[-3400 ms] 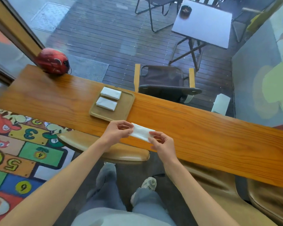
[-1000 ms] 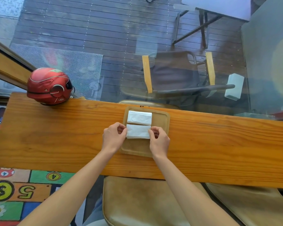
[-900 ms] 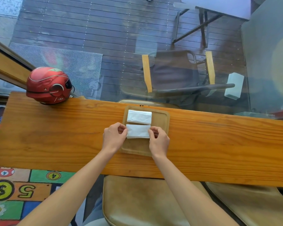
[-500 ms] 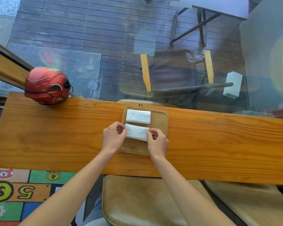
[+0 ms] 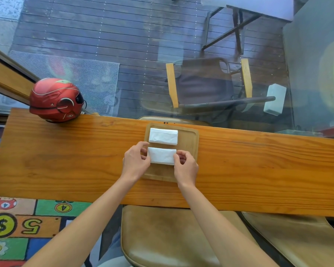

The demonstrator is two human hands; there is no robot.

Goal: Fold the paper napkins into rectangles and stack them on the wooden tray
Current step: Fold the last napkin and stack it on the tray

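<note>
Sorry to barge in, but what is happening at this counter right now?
A person is stacking folded paper napkins on a wooden tray. The left hand and right hand pinch the ends of the near napkin; a far napkin lies beyond it. A red helmet sits at the counter's left.

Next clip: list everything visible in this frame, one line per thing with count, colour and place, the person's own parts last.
folded napkins: 2, white, on the tray, far one free, near one held
wooden tray: 1, light brown, mid-counter
counter: 1, orange-brown wood, along the window
helmet: 1, red, counter's far left end
stools: 2, tan, under the counter's near edge, one centre, one right
play mat: 1, multicoloured, floor at left
left hand: pinches near napkin's left end
right hand: pinches its right end
</note>
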